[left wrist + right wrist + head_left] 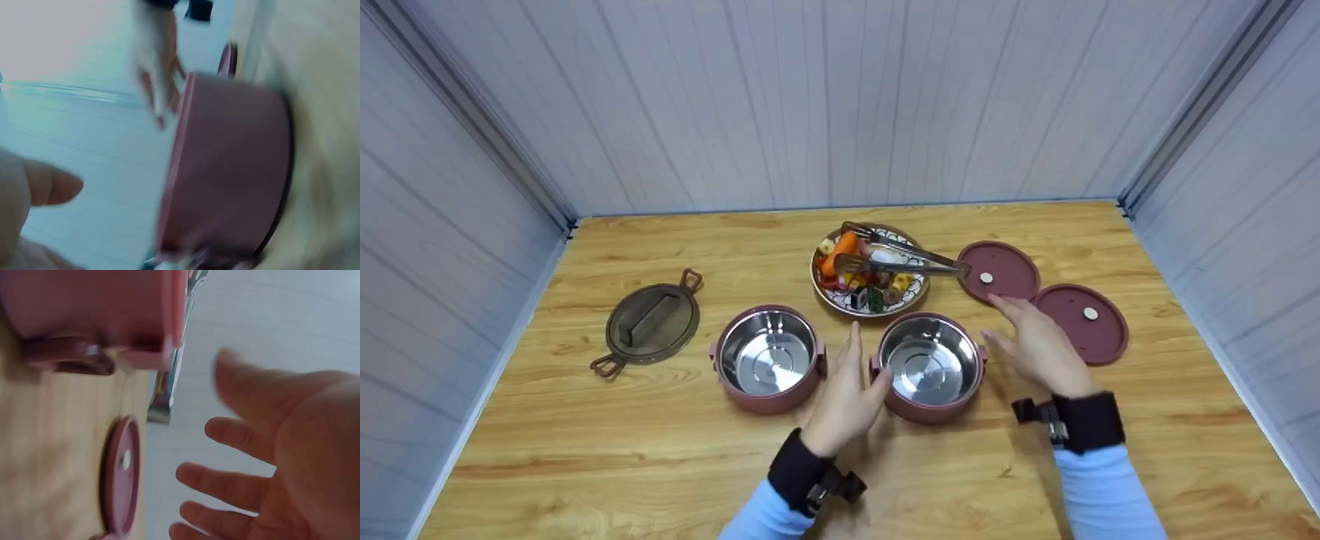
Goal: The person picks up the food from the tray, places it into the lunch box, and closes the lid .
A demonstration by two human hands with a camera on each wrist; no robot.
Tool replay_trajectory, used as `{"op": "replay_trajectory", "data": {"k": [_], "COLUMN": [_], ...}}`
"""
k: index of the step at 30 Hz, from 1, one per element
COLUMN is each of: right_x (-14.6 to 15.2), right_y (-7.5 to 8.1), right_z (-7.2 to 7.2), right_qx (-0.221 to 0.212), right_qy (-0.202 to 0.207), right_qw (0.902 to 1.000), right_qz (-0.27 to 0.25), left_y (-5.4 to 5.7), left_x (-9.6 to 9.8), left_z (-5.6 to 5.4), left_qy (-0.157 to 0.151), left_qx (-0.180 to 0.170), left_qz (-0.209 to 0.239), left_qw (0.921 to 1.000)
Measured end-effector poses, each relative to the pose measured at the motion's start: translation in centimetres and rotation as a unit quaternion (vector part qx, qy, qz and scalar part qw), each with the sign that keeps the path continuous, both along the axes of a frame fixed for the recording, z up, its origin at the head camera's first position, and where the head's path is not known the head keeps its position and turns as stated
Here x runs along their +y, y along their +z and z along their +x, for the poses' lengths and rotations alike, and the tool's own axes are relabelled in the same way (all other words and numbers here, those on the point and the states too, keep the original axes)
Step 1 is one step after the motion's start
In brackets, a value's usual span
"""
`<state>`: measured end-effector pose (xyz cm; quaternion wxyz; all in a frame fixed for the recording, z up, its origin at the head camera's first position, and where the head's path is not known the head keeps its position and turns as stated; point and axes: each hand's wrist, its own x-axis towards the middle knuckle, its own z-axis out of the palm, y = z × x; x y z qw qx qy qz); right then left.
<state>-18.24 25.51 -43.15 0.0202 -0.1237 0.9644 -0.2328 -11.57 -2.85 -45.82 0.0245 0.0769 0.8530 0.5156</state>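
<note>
Two dark red lunch pots with steel insides stand side by side, the left pot and the right pot. My left hand, fingers extended, is between them, near the right pot's left handle. To the right of that pot my right hand hovers with spread fingers, holding nothing. The right wrist view shows the right hand apart from the pot's handle. Blur in the left wrist view hides whether the left hand touches the pot.
Behind the pots is a patterned plate of assorted food, with metal tongs lying across it. Two dark red lids lie at the right. A brown transparent lid with two loop handles lies at the left. Walls enclose the table.
</note>
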Motion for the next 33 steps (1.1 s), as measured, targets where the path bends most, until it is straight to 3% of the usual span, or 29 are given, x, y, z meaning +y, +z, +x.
{"op": "replay_trajectory", "data": {"k": [3,6,8,11,15,18,24,28,33], "right_x": [-0.6,-1.7,-2.5,-3.8,-5.2,-5.9,-5.5,-4.8,-3.4], "right_y": [0.8,1.4,1.4,1.0,0.1,-0.8,-1.9,-0.8,1.1], "right_z": [-2.6,-6.1,-8.3,-10.9,-13.2,-14.4,-14.5,-13.4,-10.7], "right_qx": [0.016,0.043,0.044,-0.005,-0.083,-0.094,-0.076,-0.096,-0.058], "right_qy": [0.029,0.069,0.092,0.104,0.103,0.117,0.13,0.097,0.036], "right_qw": [0.9995,0.9965,0.9942,0.9935,0.9898,0.9865,0.9873,0.9905,0.9976], "right_qz": [0.003,0.02,0.035,0.045,0.053,0.065,0.051,0.019,-0.01], "left_y": [-1.1,-2.0,-2.6,-3.2,-3.5,-3.4,-3.1,-3.1,-3.2], "left_x": [1.1,1.6,1.9,2.1,2.3,2.2,2.4,2.3,2.0], "left_z": [-0.8,-1.1,-1.1,-0.8,-0.7,-0.7,-0.5,-0.7,-0.9], "left_qy": [0.022,0.033,0.029,0.016,0.001,-0.009,-0.032,-0.036,-0.034], "left_qx": [-0.05,-0.074,-0.067,-0.037,-0.011,-0.012,-0.023,-0.032,-0.031], "left_qz": [0.06,0.088,0.079,0.051,0.024,0.015,0.002,0.012,0.018], "left_qw": [0.9967,0.9928,0.9942,0.9979,0.9997,0.9998,0.9992,0.9988,0.9988]}}
